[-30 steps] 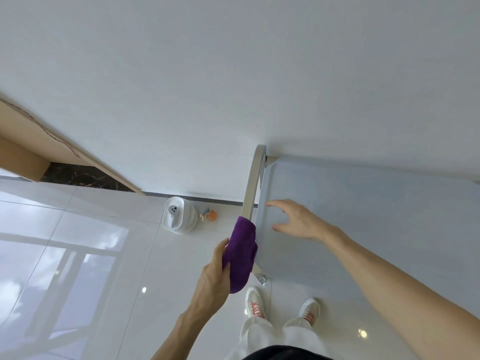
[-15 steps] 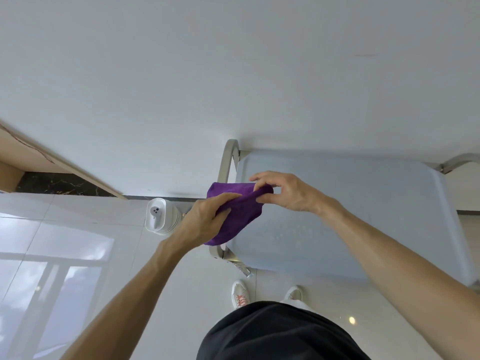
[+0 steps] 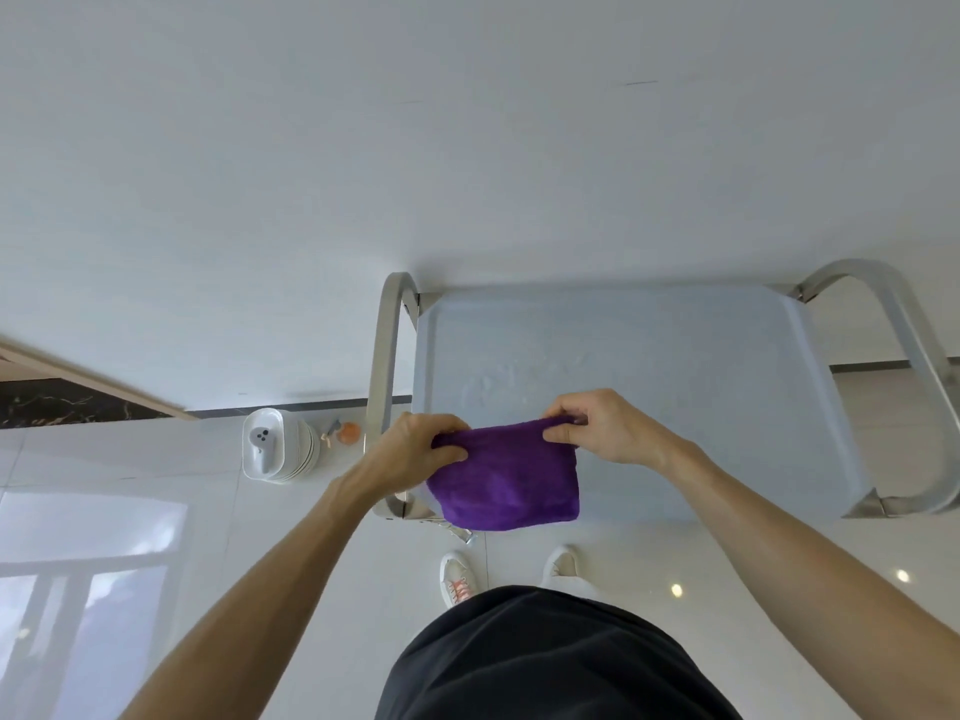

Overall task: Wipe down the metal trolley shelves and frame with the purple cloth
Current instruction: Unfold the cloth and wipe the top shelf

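The purple cloth [image 3: 506, 483] hangs spread between both hands over the near left corner of the metal trolley's top shelf [image 3: 691, 387]. My left hand [image 3: 415, 449] pinches its upper left corner and my right hand [image 3: 597, 426] pinches its upper right edge. The shelf is a pale grey tray with wet streaks near its middle. A curved metal handle [image 3: 384, 356] of the frame stands at the left end and another [image 3: 914, 366] at the right end. The lower shelves are hidden under the top one.
The trolley stands against a white wall [image 3: 467, 148] on a glossy white tiled floor [image 3: 130, 511]. A white plastic container [image 3: 272, 452] and a small orange item [image 3: 349, 432] lie on the floor left of the trolley. My white shoes [image 3: 457, 576] are just in front of it.
The cloth went from my left hand alone on the left handle to both hands, which pulled it out flat over the shelf corner. The view has shifted right, showing the whole shelf.
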{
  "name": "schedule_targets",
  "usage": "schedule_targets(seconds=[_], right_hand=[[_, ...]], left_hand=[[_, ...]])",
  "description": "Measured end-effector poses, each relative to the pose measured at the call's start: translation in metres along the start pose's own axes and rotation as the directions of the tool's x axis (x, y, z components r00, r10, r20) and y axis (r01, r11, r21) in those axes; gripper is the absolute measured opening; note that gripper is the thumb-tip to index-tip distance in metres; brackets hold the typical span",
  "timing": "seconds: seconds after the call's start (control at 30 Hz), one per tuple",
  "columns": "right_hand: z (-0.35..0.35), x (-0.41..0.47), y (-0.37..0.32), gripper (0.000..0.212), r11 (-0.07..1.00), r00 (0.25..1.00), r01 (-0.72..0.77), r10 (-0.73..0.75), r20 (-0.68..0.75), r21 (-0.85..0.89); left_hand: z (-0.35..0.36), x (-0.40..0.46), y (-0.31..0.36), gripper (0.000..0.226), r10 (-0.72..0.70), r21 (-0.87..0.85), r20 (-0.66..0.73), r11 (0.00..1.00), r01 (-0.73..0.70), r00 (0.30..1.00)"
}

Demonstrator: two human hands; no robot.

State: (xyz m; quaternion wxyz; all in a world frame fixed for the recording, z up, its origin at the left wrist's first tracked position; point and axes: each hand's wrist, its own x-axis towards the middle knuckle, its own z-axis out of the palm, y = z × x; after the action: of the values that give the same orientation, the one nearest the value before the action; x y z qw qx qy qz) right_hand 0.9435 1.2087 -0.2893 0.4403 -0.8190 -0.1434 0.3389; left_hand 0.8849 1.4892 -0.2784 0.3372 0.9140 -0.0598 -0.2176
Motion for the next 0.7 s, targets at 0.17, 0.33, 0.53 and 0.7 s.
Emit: schedule_targets(seconds=[0.17,0.33,0.53,0.7], right_hand=[[-0.011,0.022,0.016,0.028,0.984,0.943,-0.158,0.125,-0.307,-0.087],[-0.006,0.012,0.052,0.038,0.929,0.937,-0.311,0.264,-0.23,-0.202],[0.013,-0.005,0.104,0.051,0.784,0.939,-0.341,0.257,-0.228,-0.519],[0.014,0.004,0.14,0.058,0.646,0.93,-0.367,0.234,-0.284,-0.67]], left_hand=[[0.003,0.036,-0.005,0.031,-0.077,0.072,-0.17,0.993,0.091,0.982],[0.024,0.033,-0.01,0.027,-0.078,0.066,-0.095,0.994,0.084,0.992],[0.069,0.038,0.0,0.029,-0.117,0.032,-0.01,0.993,0.117,0.993],[0.115,0.077,0.014,0.043,-0.079,0.169,-0.061,0.982,0.089,0.995]])
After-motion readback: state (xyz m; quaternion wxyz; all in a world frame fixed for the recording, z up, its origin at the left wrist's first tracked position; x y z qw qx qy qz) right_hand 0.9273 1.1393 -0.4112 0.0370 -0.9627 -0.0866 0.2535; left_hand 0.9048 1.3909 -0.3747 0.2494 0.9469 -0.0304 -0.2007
